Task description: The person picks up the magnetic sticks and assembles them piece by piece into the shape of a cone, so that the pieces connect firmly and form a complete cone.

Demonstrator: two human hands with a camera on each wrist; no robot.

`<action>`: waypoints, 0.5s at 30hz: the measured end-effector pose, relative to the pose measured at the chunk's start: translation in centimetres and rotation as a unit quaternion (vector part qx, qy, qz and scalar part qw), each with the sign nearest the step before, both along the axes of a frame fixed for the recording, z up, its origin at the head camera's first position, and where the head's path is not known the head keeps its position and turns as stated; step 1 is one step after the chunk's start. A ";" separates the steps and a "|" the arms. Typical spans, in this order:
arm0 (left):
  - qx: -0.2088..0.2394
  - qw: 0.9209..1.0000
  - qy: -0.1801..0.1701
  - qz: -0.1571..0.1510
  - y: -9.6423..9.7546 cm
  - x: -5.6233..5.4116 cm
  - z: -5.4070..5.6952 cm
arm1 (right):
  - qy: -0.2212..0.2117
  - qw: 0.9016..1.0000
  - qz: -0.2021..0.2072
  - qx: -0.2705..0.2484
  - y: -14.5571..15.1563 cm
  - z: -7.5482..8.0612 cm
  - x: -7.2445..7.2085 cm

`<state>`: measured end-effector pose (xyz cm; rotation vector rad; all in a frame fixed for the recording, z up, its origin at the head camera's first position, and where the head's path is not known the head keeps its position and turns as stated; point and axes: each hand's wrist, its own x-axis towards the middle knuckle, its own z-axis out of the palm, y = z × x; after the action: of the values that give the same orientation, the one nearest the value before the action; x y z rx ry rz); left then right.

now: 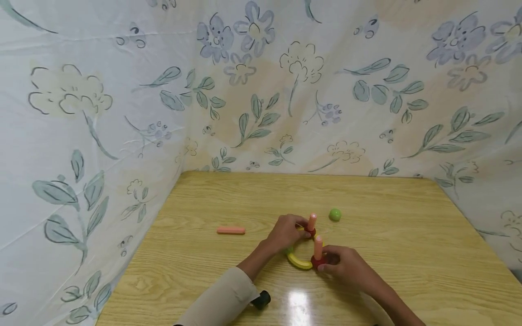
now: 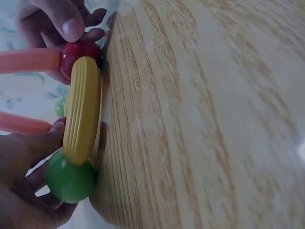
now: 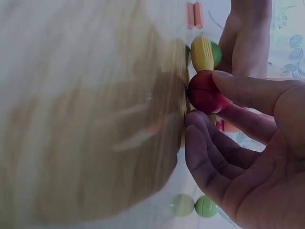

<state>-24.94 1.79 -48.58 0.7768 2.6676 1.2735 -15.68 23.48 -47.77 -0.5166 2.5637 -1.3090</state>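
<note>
A ring of curved yellow pieces joined by balls lies flat on the wooden table, between both hands. Two red balls on its right side each carry an upright pinkish-orange stick. My left hand pinches the far red ball, just below its stick. With thumb and fingers, my right hand grips the near red ball, which bears the other stick. A green ball joins the ring on the left, beside my left hand.
One loose pinkish-orange stick lies left of the ring. Beyond the ring, a loose green ball sits on the table. Floral cloth hangs behind the table and at its sides. A black device shows at my left cuff.
</note>
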 end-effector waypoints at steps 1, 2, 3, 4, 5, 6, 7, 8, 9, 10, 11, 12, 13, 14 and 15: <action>0.002 1.000 -0.003 -0.004 0.0 0.0 0.0 | -0.002 1.000 -0.001 -0.001 -0.1 0.0 0.1; 0.003 1.000 -0.007 -0.007 0.1 0.0 0.1 | -0.003 1.000 -0.002 0.001 -0.3 0.1 0.2; 0.005 1.000 -0.009 -0.009 0.1 0.1 0.1 | -0.005 1.000 -0.002 0.000 -0.4 0.1 0.2; 0.006 1.000 -0.009 -0.011 0.1 0.1 0.1 | -0.007 1.000 -0.002 0.000 -0.4 0.1 0.3; 0.006 1.000 -0.008 -0.013 0.1 0.2 0.2 | -0.011 1.000 -0.002 -0.001 -0.5 0.1 0.3; 0.006 1.000 -0.005 -0.015 0.1 0.2 0.2 | -0.013 1.000 -0.003 -0.001 -0.5 0.1 0.3; 0.006 1.000 -0.003 -0.016 0.1 0.2 0.2 | -0.015 1.000 -0.003 0.000 -0.6 0.1 0.3; 0.005 1.000 -0.001 -0.016 0.1 0.2 0.3 | -0.015 1.000 -0.004 0.001 -0.6 0.1 0.3; 0.005 1.000 0.001 -0.017 0.1 0.2 0.3 | -0.015 1.000 -0.005 0.005 -0.6 0.1 0.3; 0.005 1.000 0.004 -0.018 0.0 0.3 0.3 | -0.016 1.000 -0.005 0.005 -0.6 0.2 0.2; 0.004 1.000 0.008 -0.019 0.0 0.3 0.3 | -0.017 1.000 -0.006 0.007 -0.6 0.2 0.2; 0.005 1.000 0.012 -0.019 0.0 0.3 0.3 | -0.017 1.000 -0.006 0.008 -0.6 0.2 0.2; 0.005 1.000 0.017 -0.019 -0.1 0.3 0.3 | -0.017 1.000 -0.005 0.007 -0.6 0.2 0.2; 0.006 1.000 0.019 -0.018 -0.1 0.3 0.3 | -0.018 1.000 -0.004 0.008 -0.6 0.2 0.1; 0.006 1.000 0.025 -0.015 -0.2 0.4 0.2 | -0.018 1.000 -0.004 0.008 -0.6 0.3 0.1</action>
<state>-24.56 1.58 -48.35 0.8580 2.6789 1.2820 -15.56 22.89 -47.52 -0.4760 2.5464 -1.2883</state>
